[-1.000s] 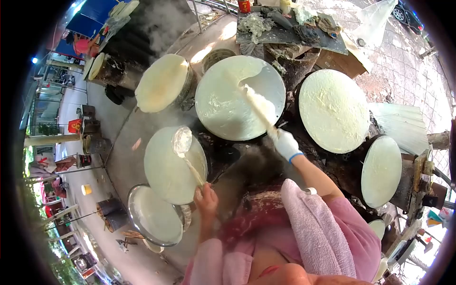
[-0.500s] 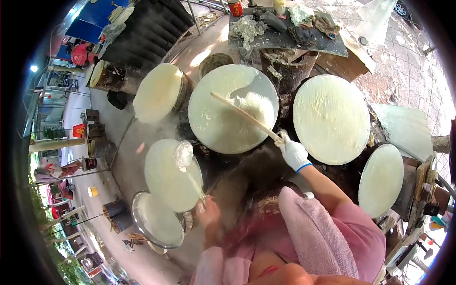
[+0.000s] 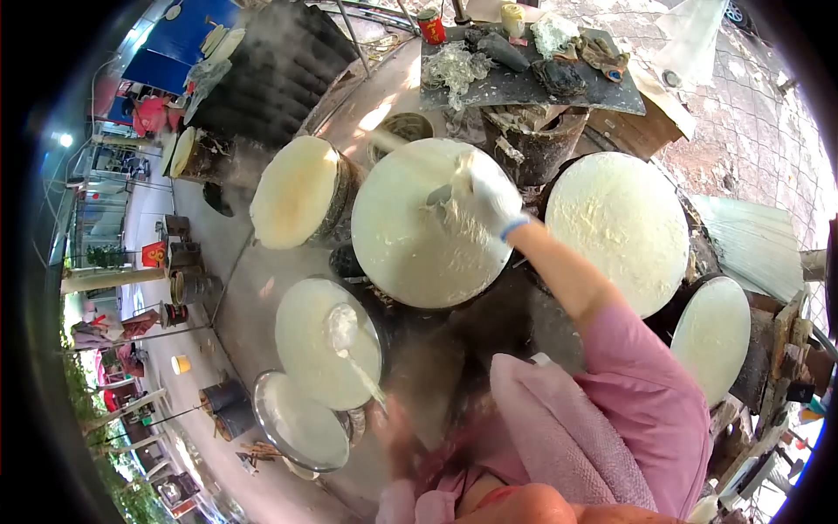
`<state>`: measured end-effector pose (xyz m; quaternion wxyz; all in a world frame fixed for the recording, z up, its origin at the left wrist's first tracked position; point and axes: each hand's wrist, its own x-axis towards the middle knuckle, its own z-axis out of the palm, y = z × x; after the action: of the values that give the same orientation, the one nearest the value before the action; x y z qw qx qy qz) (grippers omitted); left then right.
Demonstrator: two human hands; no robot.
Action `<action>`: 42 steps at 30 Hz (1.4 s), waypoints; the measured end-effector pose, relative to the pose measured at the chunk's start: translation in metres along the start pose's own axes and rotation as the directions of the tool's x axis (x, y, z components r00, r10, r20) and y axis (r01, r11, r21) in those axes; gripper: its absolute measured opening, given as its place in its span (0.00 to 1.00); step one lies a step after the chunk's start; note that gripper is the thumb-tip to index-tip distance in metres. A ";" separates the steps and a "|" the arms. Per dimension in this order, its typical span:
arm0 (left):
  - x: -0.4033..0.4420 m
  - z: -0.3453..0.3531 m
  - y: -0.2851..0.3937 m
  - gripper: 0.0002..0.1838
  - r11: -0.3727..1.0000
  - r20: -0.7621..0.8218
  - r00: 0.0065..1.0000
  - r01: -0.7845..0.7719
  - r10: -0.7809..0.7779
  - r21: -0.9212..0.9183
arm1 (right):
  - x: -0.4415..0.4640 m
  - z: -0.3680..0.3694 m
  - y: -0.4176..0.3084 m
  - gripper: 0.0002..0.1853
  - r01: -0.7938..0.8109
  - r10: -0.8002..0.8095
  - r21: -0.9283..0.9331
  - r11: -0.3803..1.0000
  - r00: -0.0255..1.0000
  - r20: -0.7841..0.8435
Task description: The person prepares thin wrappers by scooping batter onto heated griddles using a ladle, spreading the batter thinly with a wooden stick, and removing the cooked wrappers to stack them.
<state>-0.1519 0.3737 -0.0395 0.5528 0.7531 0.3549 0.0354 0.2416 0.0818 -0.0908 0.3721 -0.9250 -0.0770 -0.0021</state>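
My right hand (image 3: pixel 493 194), in a white glove with a blue cuff, is over the right side of the middle round griddle (image 3: pixel 410 253), which is coated with pale batter. It is closed round a wooden stick (image 3: pixel 388 140), smeared by motion. A small grey bare patch shows in the coating beside the glove. Lower left, my bare left hand (image 3: pixel 394 428) grips the handle of a ladle (image 3: pixel 342 327). The ladle's batter-coated bowl is over another coated griddle (image 3: pixel 305 367). Just below that stands a metal-rimmed basin (image 3: pixel 301 437) of pale batter.
More coated griddles stand around me: one at upper left (image 3: pixel 297 188), one at right (image 3: pixel 618 236) and one at far right (image 3: pixel 711 341). Behind the middle one is a dark board (image 3: pixel 532 83) with a red can (image 3: pixel 430 26) and plastic wrap. Steam drifts at left.
My right hand has swung forward and left over the middle griddle with the stick. Batter now covers most of the grey patch, and the mound is flattened. The ladle stays over the lower-left griddle.
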 end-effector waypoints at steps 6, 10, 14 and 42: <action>0.016 0.006 0.012 0.19 0.968 0.146 0.989 -0.050 0.014 0.247 | -0.180 0.015 0.052 0.24 -0.307 0.430 0.638 0.706 0.902 -0.042; 0.022 0.052 0.050 0.11 0.954 0.188 0.952 -0.268 0.242 0.133 | -0.217 -0.026 0.016 0.23 -0.780 0.516 0.558 0.283 0.614 0.597; 0.027 0.066 0.051 0.11 0.926 0.219 0.923 -0.349 0.315 0.140 | -0.199 -0.037 0.047 0.21 -0.665 0.583 0.590 0.458 0.725 0.366; 0.184 0.135 0.104 0.09 0.907 0.735 0.649 0.405 -0.197 -0.114 | -0.296 0.075 -0.078 0.23 -0.635 0.664 0.716 0.291 0.672 0.327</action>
<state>0.0970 0.3565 -0.0647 0.7405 0.5554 0.2278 -0.3022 -0.0662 0.1471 -0.1092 0.7053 -0.6115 0.3175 0.1669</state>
